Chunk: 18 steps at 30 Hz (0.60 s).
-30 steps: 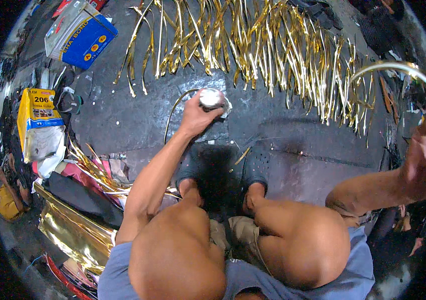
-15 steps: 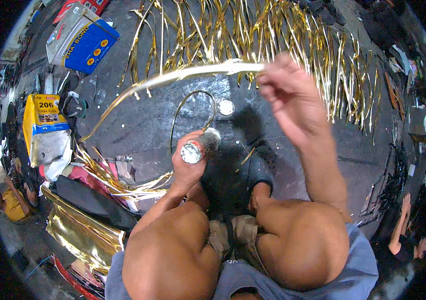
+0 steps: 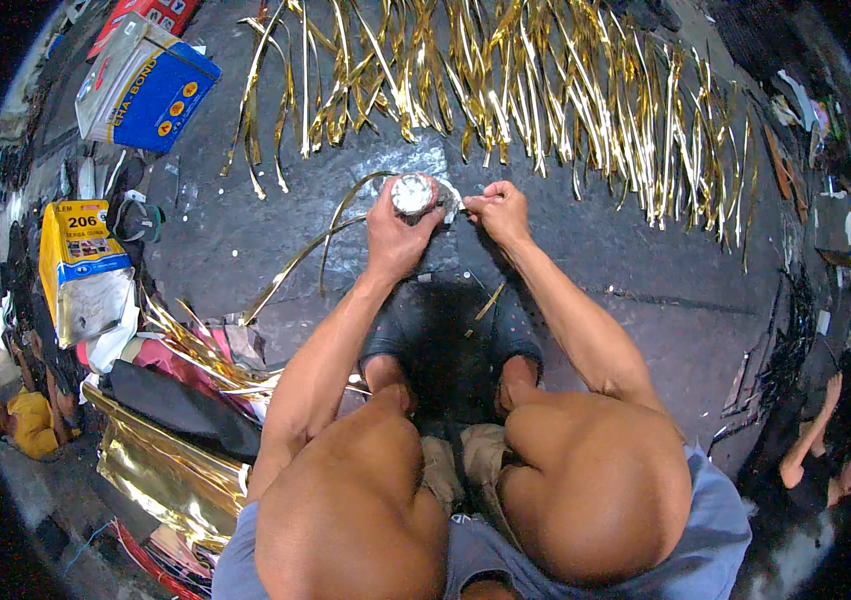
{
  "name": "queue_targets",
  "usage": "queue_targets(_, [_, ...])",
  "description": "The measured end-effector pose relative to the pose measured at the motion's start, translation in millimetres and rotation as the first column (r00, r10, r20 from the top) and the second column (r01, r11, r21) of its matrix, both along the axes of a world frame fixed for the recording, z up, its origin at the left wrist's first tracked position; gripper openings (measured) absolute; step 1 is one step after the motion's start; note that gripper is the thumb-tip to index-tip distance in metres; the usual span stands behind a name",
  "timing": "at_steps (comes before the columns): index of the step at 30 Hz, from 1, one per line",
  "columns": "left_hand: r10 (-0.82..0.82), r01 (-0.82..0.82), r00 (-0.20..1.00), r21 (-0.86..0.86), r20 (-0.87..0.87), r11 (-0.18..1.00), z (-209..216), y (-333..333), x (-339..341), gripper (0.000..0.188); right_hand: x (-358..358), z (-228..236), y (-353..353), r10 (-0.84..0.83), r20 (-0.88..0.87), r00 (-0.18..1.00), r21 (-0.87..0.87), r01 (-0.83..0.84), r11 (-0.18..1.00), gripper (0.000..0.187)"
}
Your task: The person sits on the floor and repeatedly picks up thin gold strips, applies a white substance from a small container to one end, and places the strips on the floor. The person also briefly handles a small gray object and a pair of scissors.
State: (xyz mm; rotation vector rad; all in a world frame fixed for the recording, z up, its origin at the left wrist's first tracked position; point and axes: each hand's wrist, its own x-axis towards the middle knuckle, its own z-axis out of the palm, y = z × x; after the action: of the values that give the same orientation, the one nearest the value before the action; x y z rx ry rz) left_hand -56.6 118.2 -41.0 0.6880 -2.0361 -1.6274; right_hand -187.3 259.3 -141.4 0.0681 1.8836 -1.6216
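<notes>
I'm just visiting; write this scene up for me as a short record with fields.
Left hand: gripping a whitish-topped cylinder
Right hand: fingers pinched together beside it; anything between them is too small to tell
Left of the cylinder: thin golden strip
Beyond the hands: row of long, shiny gold strips
Far left: boxy yellow-and-blue tin
Surface: dark, flat floor

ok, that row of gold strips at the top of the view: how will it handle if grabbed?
The gold strips are probably floppy, since many bend and curl along their length. They're likely light, being so narrow and thin-looking. They may snag on each other, as several cross and overlap.
</notes>
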Motion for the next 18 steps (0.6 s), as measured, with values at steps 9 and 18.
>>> queue_targets(9, [-0.135,0.136,0.991,-0.201,0.019,0.97,-4,6,-20,0.037,-12,23,1,-0.078,0.066,0.995,0.051,0.075,0.996,0.028])
queue_targets(18, [-0.086,0.125,0.982,-0.234,0.169,0.964,3,-4,-8,0.041,-48,344,148,-0.222,0.081,0.972,-0.641,0.222,0.734,0.018])
